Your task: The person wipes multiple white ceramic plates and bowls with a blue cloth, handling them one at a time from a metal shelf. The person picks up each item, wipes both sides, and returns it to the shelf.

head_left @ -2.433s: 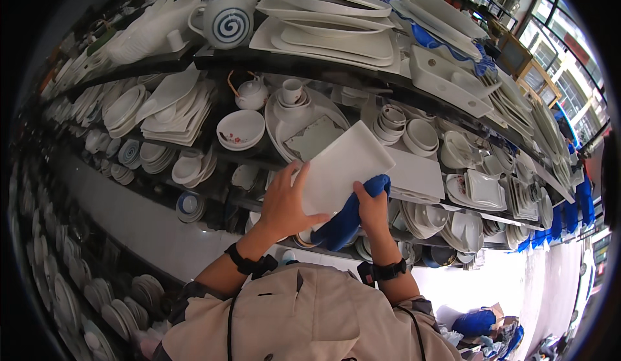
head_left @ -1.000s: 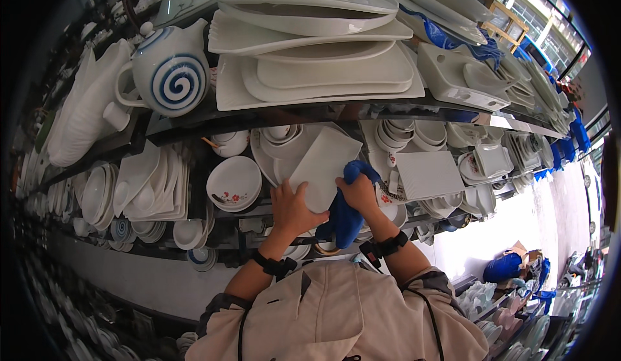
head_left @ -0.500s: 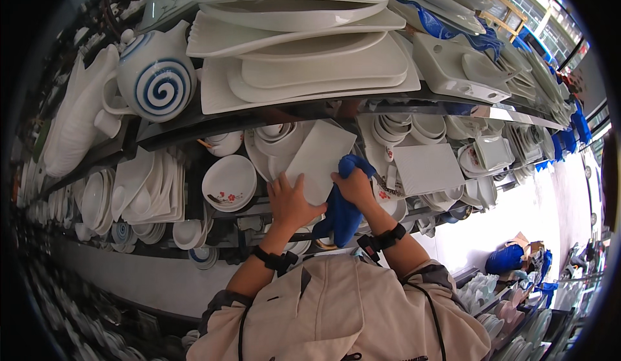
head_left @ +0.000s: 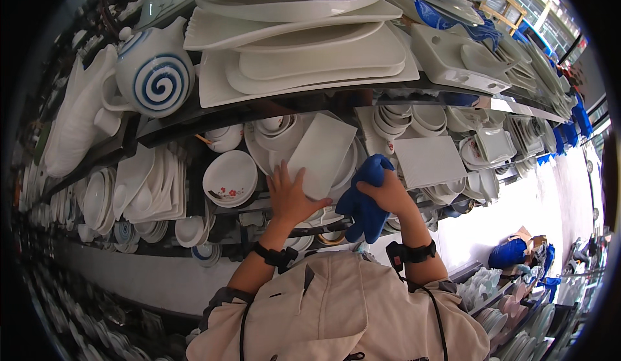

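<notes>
My left hand (head_left: 289,196) has its thumb and spread fingers around the lower end of a white rectangular plate (head_left: 326,147), steadying it at a slant. In my right hand (head_left: 389,193) is a bunched blue cloth (head_left: 365,199), held just to the right of the plate and apart from it. Behind the plate, a round white dish (head_left: 350,165) partly shows. To the left of my left hand are stacked white bowls with red flowers (head_left: 229,180). Another flat white rectangular plate (head_left: 429,160) lies to the right, beyond the cloth.
Above my hands, a dark shelf edge (head_left: 278,114) carries stacked white platters (head_left: 317,57) and a teapot with a blue spiral (head_left: 155,73). Upright plates (head_left: 152,183) stand at the left on the lower shelf. More crockery (head_left: 482,293) sits low at the right, near a blue bundle (head_left: 506,255).
My right hand has moved right with the blue cloth, away from the rectangular plate. The plate has shifted slightly and tilted, showing more of the round dish behind. My left hand stays at its lower end.
</notes>
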A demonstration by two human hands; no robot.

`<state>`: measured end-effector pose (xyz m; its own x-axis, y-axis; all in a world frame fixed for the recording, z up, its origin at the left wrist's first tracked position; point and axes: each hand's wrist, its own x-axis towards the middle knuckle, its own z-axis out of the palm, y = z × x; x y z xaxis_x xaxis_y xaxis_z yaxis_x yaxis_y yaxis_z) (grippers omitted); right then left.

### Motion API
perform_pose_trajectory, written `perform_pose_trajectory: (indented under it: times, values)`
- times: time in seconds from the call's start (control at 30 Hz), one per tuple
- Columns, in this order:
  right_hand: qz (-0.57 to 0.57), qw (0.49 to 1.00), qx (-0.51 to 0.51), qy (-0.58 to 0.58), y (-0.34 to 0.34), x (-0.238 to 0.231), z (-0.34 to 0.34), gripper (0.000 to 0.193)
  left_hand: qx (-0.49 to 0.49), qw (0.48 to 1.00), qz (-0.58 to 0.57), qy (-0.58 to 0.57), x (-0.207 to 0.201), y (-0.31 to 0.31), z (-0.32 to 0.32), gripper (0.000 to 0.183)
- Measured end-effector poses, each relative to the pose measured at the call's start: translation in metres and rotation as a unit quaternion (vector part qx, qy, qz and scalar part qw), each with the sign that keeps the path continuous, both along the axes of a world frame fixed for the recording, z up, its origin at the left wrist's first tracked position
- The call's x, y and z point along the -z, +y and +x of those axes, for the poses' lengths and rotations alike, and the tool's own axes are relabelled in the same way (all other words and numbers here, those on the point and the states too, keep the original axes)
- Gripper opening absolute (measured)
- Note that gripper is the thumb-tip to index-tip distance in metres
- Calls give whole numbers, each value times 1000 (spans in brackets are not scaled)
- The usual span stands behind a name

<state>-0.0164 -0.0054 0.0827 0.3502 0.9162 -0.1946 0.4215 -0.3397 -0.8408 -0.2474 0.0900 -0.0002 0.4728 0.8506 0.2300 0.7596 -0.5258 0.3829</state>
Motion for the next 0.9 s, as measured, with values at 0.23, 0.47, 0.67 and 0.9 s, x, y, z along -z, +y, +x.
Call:
perform_pose_trajectory:
  times: [0.23,0.47,0.67,0.9]
  values:
    - [59,989,-12,134,-28,-9,14,33,19,999,38,-30,-3,2,1,90]
    - [70,984,15,160,-62,-29,40,31,60,988,95,-107,-26,-8,30,59]
    - [103,969,95,205,-99,-24,94,30,100,975,16,-196,-35,-23,79,39]
    - [155,929,213,260,-155,-32,193,31,80,970,-170,-156,-54,-57,170,35]
